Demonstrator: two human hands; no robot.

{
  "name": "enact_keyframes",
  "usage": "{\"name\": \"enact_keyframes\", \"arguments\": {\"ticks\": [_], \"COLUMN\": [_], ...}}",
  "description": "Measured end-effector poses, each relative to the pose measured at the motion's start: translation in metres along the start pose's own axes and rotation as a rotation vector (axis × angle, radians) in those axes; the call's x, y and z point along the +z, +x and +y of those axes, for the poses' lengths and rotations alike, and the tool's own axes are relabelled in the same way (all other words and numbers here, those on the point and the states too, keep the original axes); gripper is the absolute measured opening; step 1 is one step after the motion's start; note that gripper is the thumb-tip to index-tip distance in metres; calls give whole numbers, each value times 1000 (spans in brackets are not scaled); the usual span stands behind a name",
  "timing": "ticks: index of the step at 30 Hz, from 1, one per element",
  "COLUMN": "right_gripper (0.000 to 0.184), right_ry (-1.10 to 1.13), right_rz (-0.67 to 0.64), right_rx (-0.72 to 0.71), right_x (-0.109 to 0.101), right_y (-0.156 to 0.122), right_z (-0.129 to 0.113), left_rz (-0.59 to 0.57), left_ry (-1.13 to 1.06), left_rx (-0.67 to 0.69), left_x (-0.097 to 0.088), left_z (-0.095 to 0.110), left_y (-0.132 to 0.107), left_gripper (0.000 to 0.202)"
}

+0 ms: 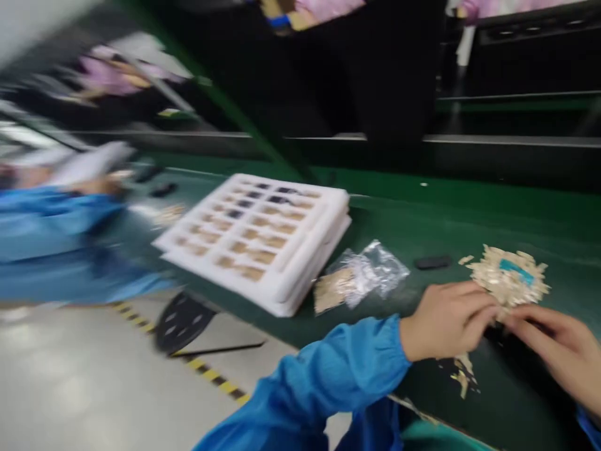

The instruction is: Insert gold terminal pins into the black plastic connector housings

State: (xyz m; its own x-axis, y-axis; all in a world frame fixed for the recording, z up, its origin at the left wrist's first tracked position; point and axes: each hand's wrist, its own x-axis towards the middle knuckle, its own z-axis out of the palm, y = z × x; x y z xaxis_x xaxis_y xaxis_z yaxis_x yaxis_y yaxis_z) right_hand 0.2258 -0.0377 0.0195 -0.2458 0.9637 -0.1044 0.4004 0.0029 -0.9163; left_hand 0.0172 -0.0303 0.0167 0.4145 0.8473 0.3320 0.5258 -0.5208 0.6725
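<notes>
My left hand [446, 319], in a blue sleeve, rests on the green work surface [422, 213] with its fingers curled toward a heap of small tan parts [509, 275] that has a blue piece on top. My right hand [558, 351] comes in from the right, fingers pinched together at the near edge of the same heap. What the fingers of either hand hold is hidden and smeared by motion. A few loose tan bits [462, 373] lie below my hands.
A stack of white foam trays [263, 241] with tan parts in pockets lies to the left. A crumpled clear bag [361, 275] of tan parts lies beside it, and a small black part [432, 263]. A co-worker in blue [51, 232] sits at far left.
</notes>
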Motion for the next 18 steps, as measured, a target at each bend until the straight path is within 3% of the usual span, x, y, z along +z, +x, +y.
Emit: {"name": "enact_keyframes", "arguments": {"ticks": [4, 11, 15, 18], "right_gripper": [28, 19, 19, 18], "right_ry": [147, 91, 53, 106], "right_rz": [-37, -34, -81, -156], "right_rx": [161, 56, 49, 58], "right_x": [1, 9, 6, 3], "right_y": [3, 3, 3, 3], "right_z": [-2, -6, -12, -17], "left_rz": [-38, -73, -166, -162], "left_ry": [-61, 179, 218, 311], "left_rx": [51, 117, 57, -46], "left_x": [-7, -8, -7, -2], "left_z": [-7, -4, -8, -13], "left_y": [-2, -5, -2, 3], "left_gripper": [25, 22, 22, 24]}}
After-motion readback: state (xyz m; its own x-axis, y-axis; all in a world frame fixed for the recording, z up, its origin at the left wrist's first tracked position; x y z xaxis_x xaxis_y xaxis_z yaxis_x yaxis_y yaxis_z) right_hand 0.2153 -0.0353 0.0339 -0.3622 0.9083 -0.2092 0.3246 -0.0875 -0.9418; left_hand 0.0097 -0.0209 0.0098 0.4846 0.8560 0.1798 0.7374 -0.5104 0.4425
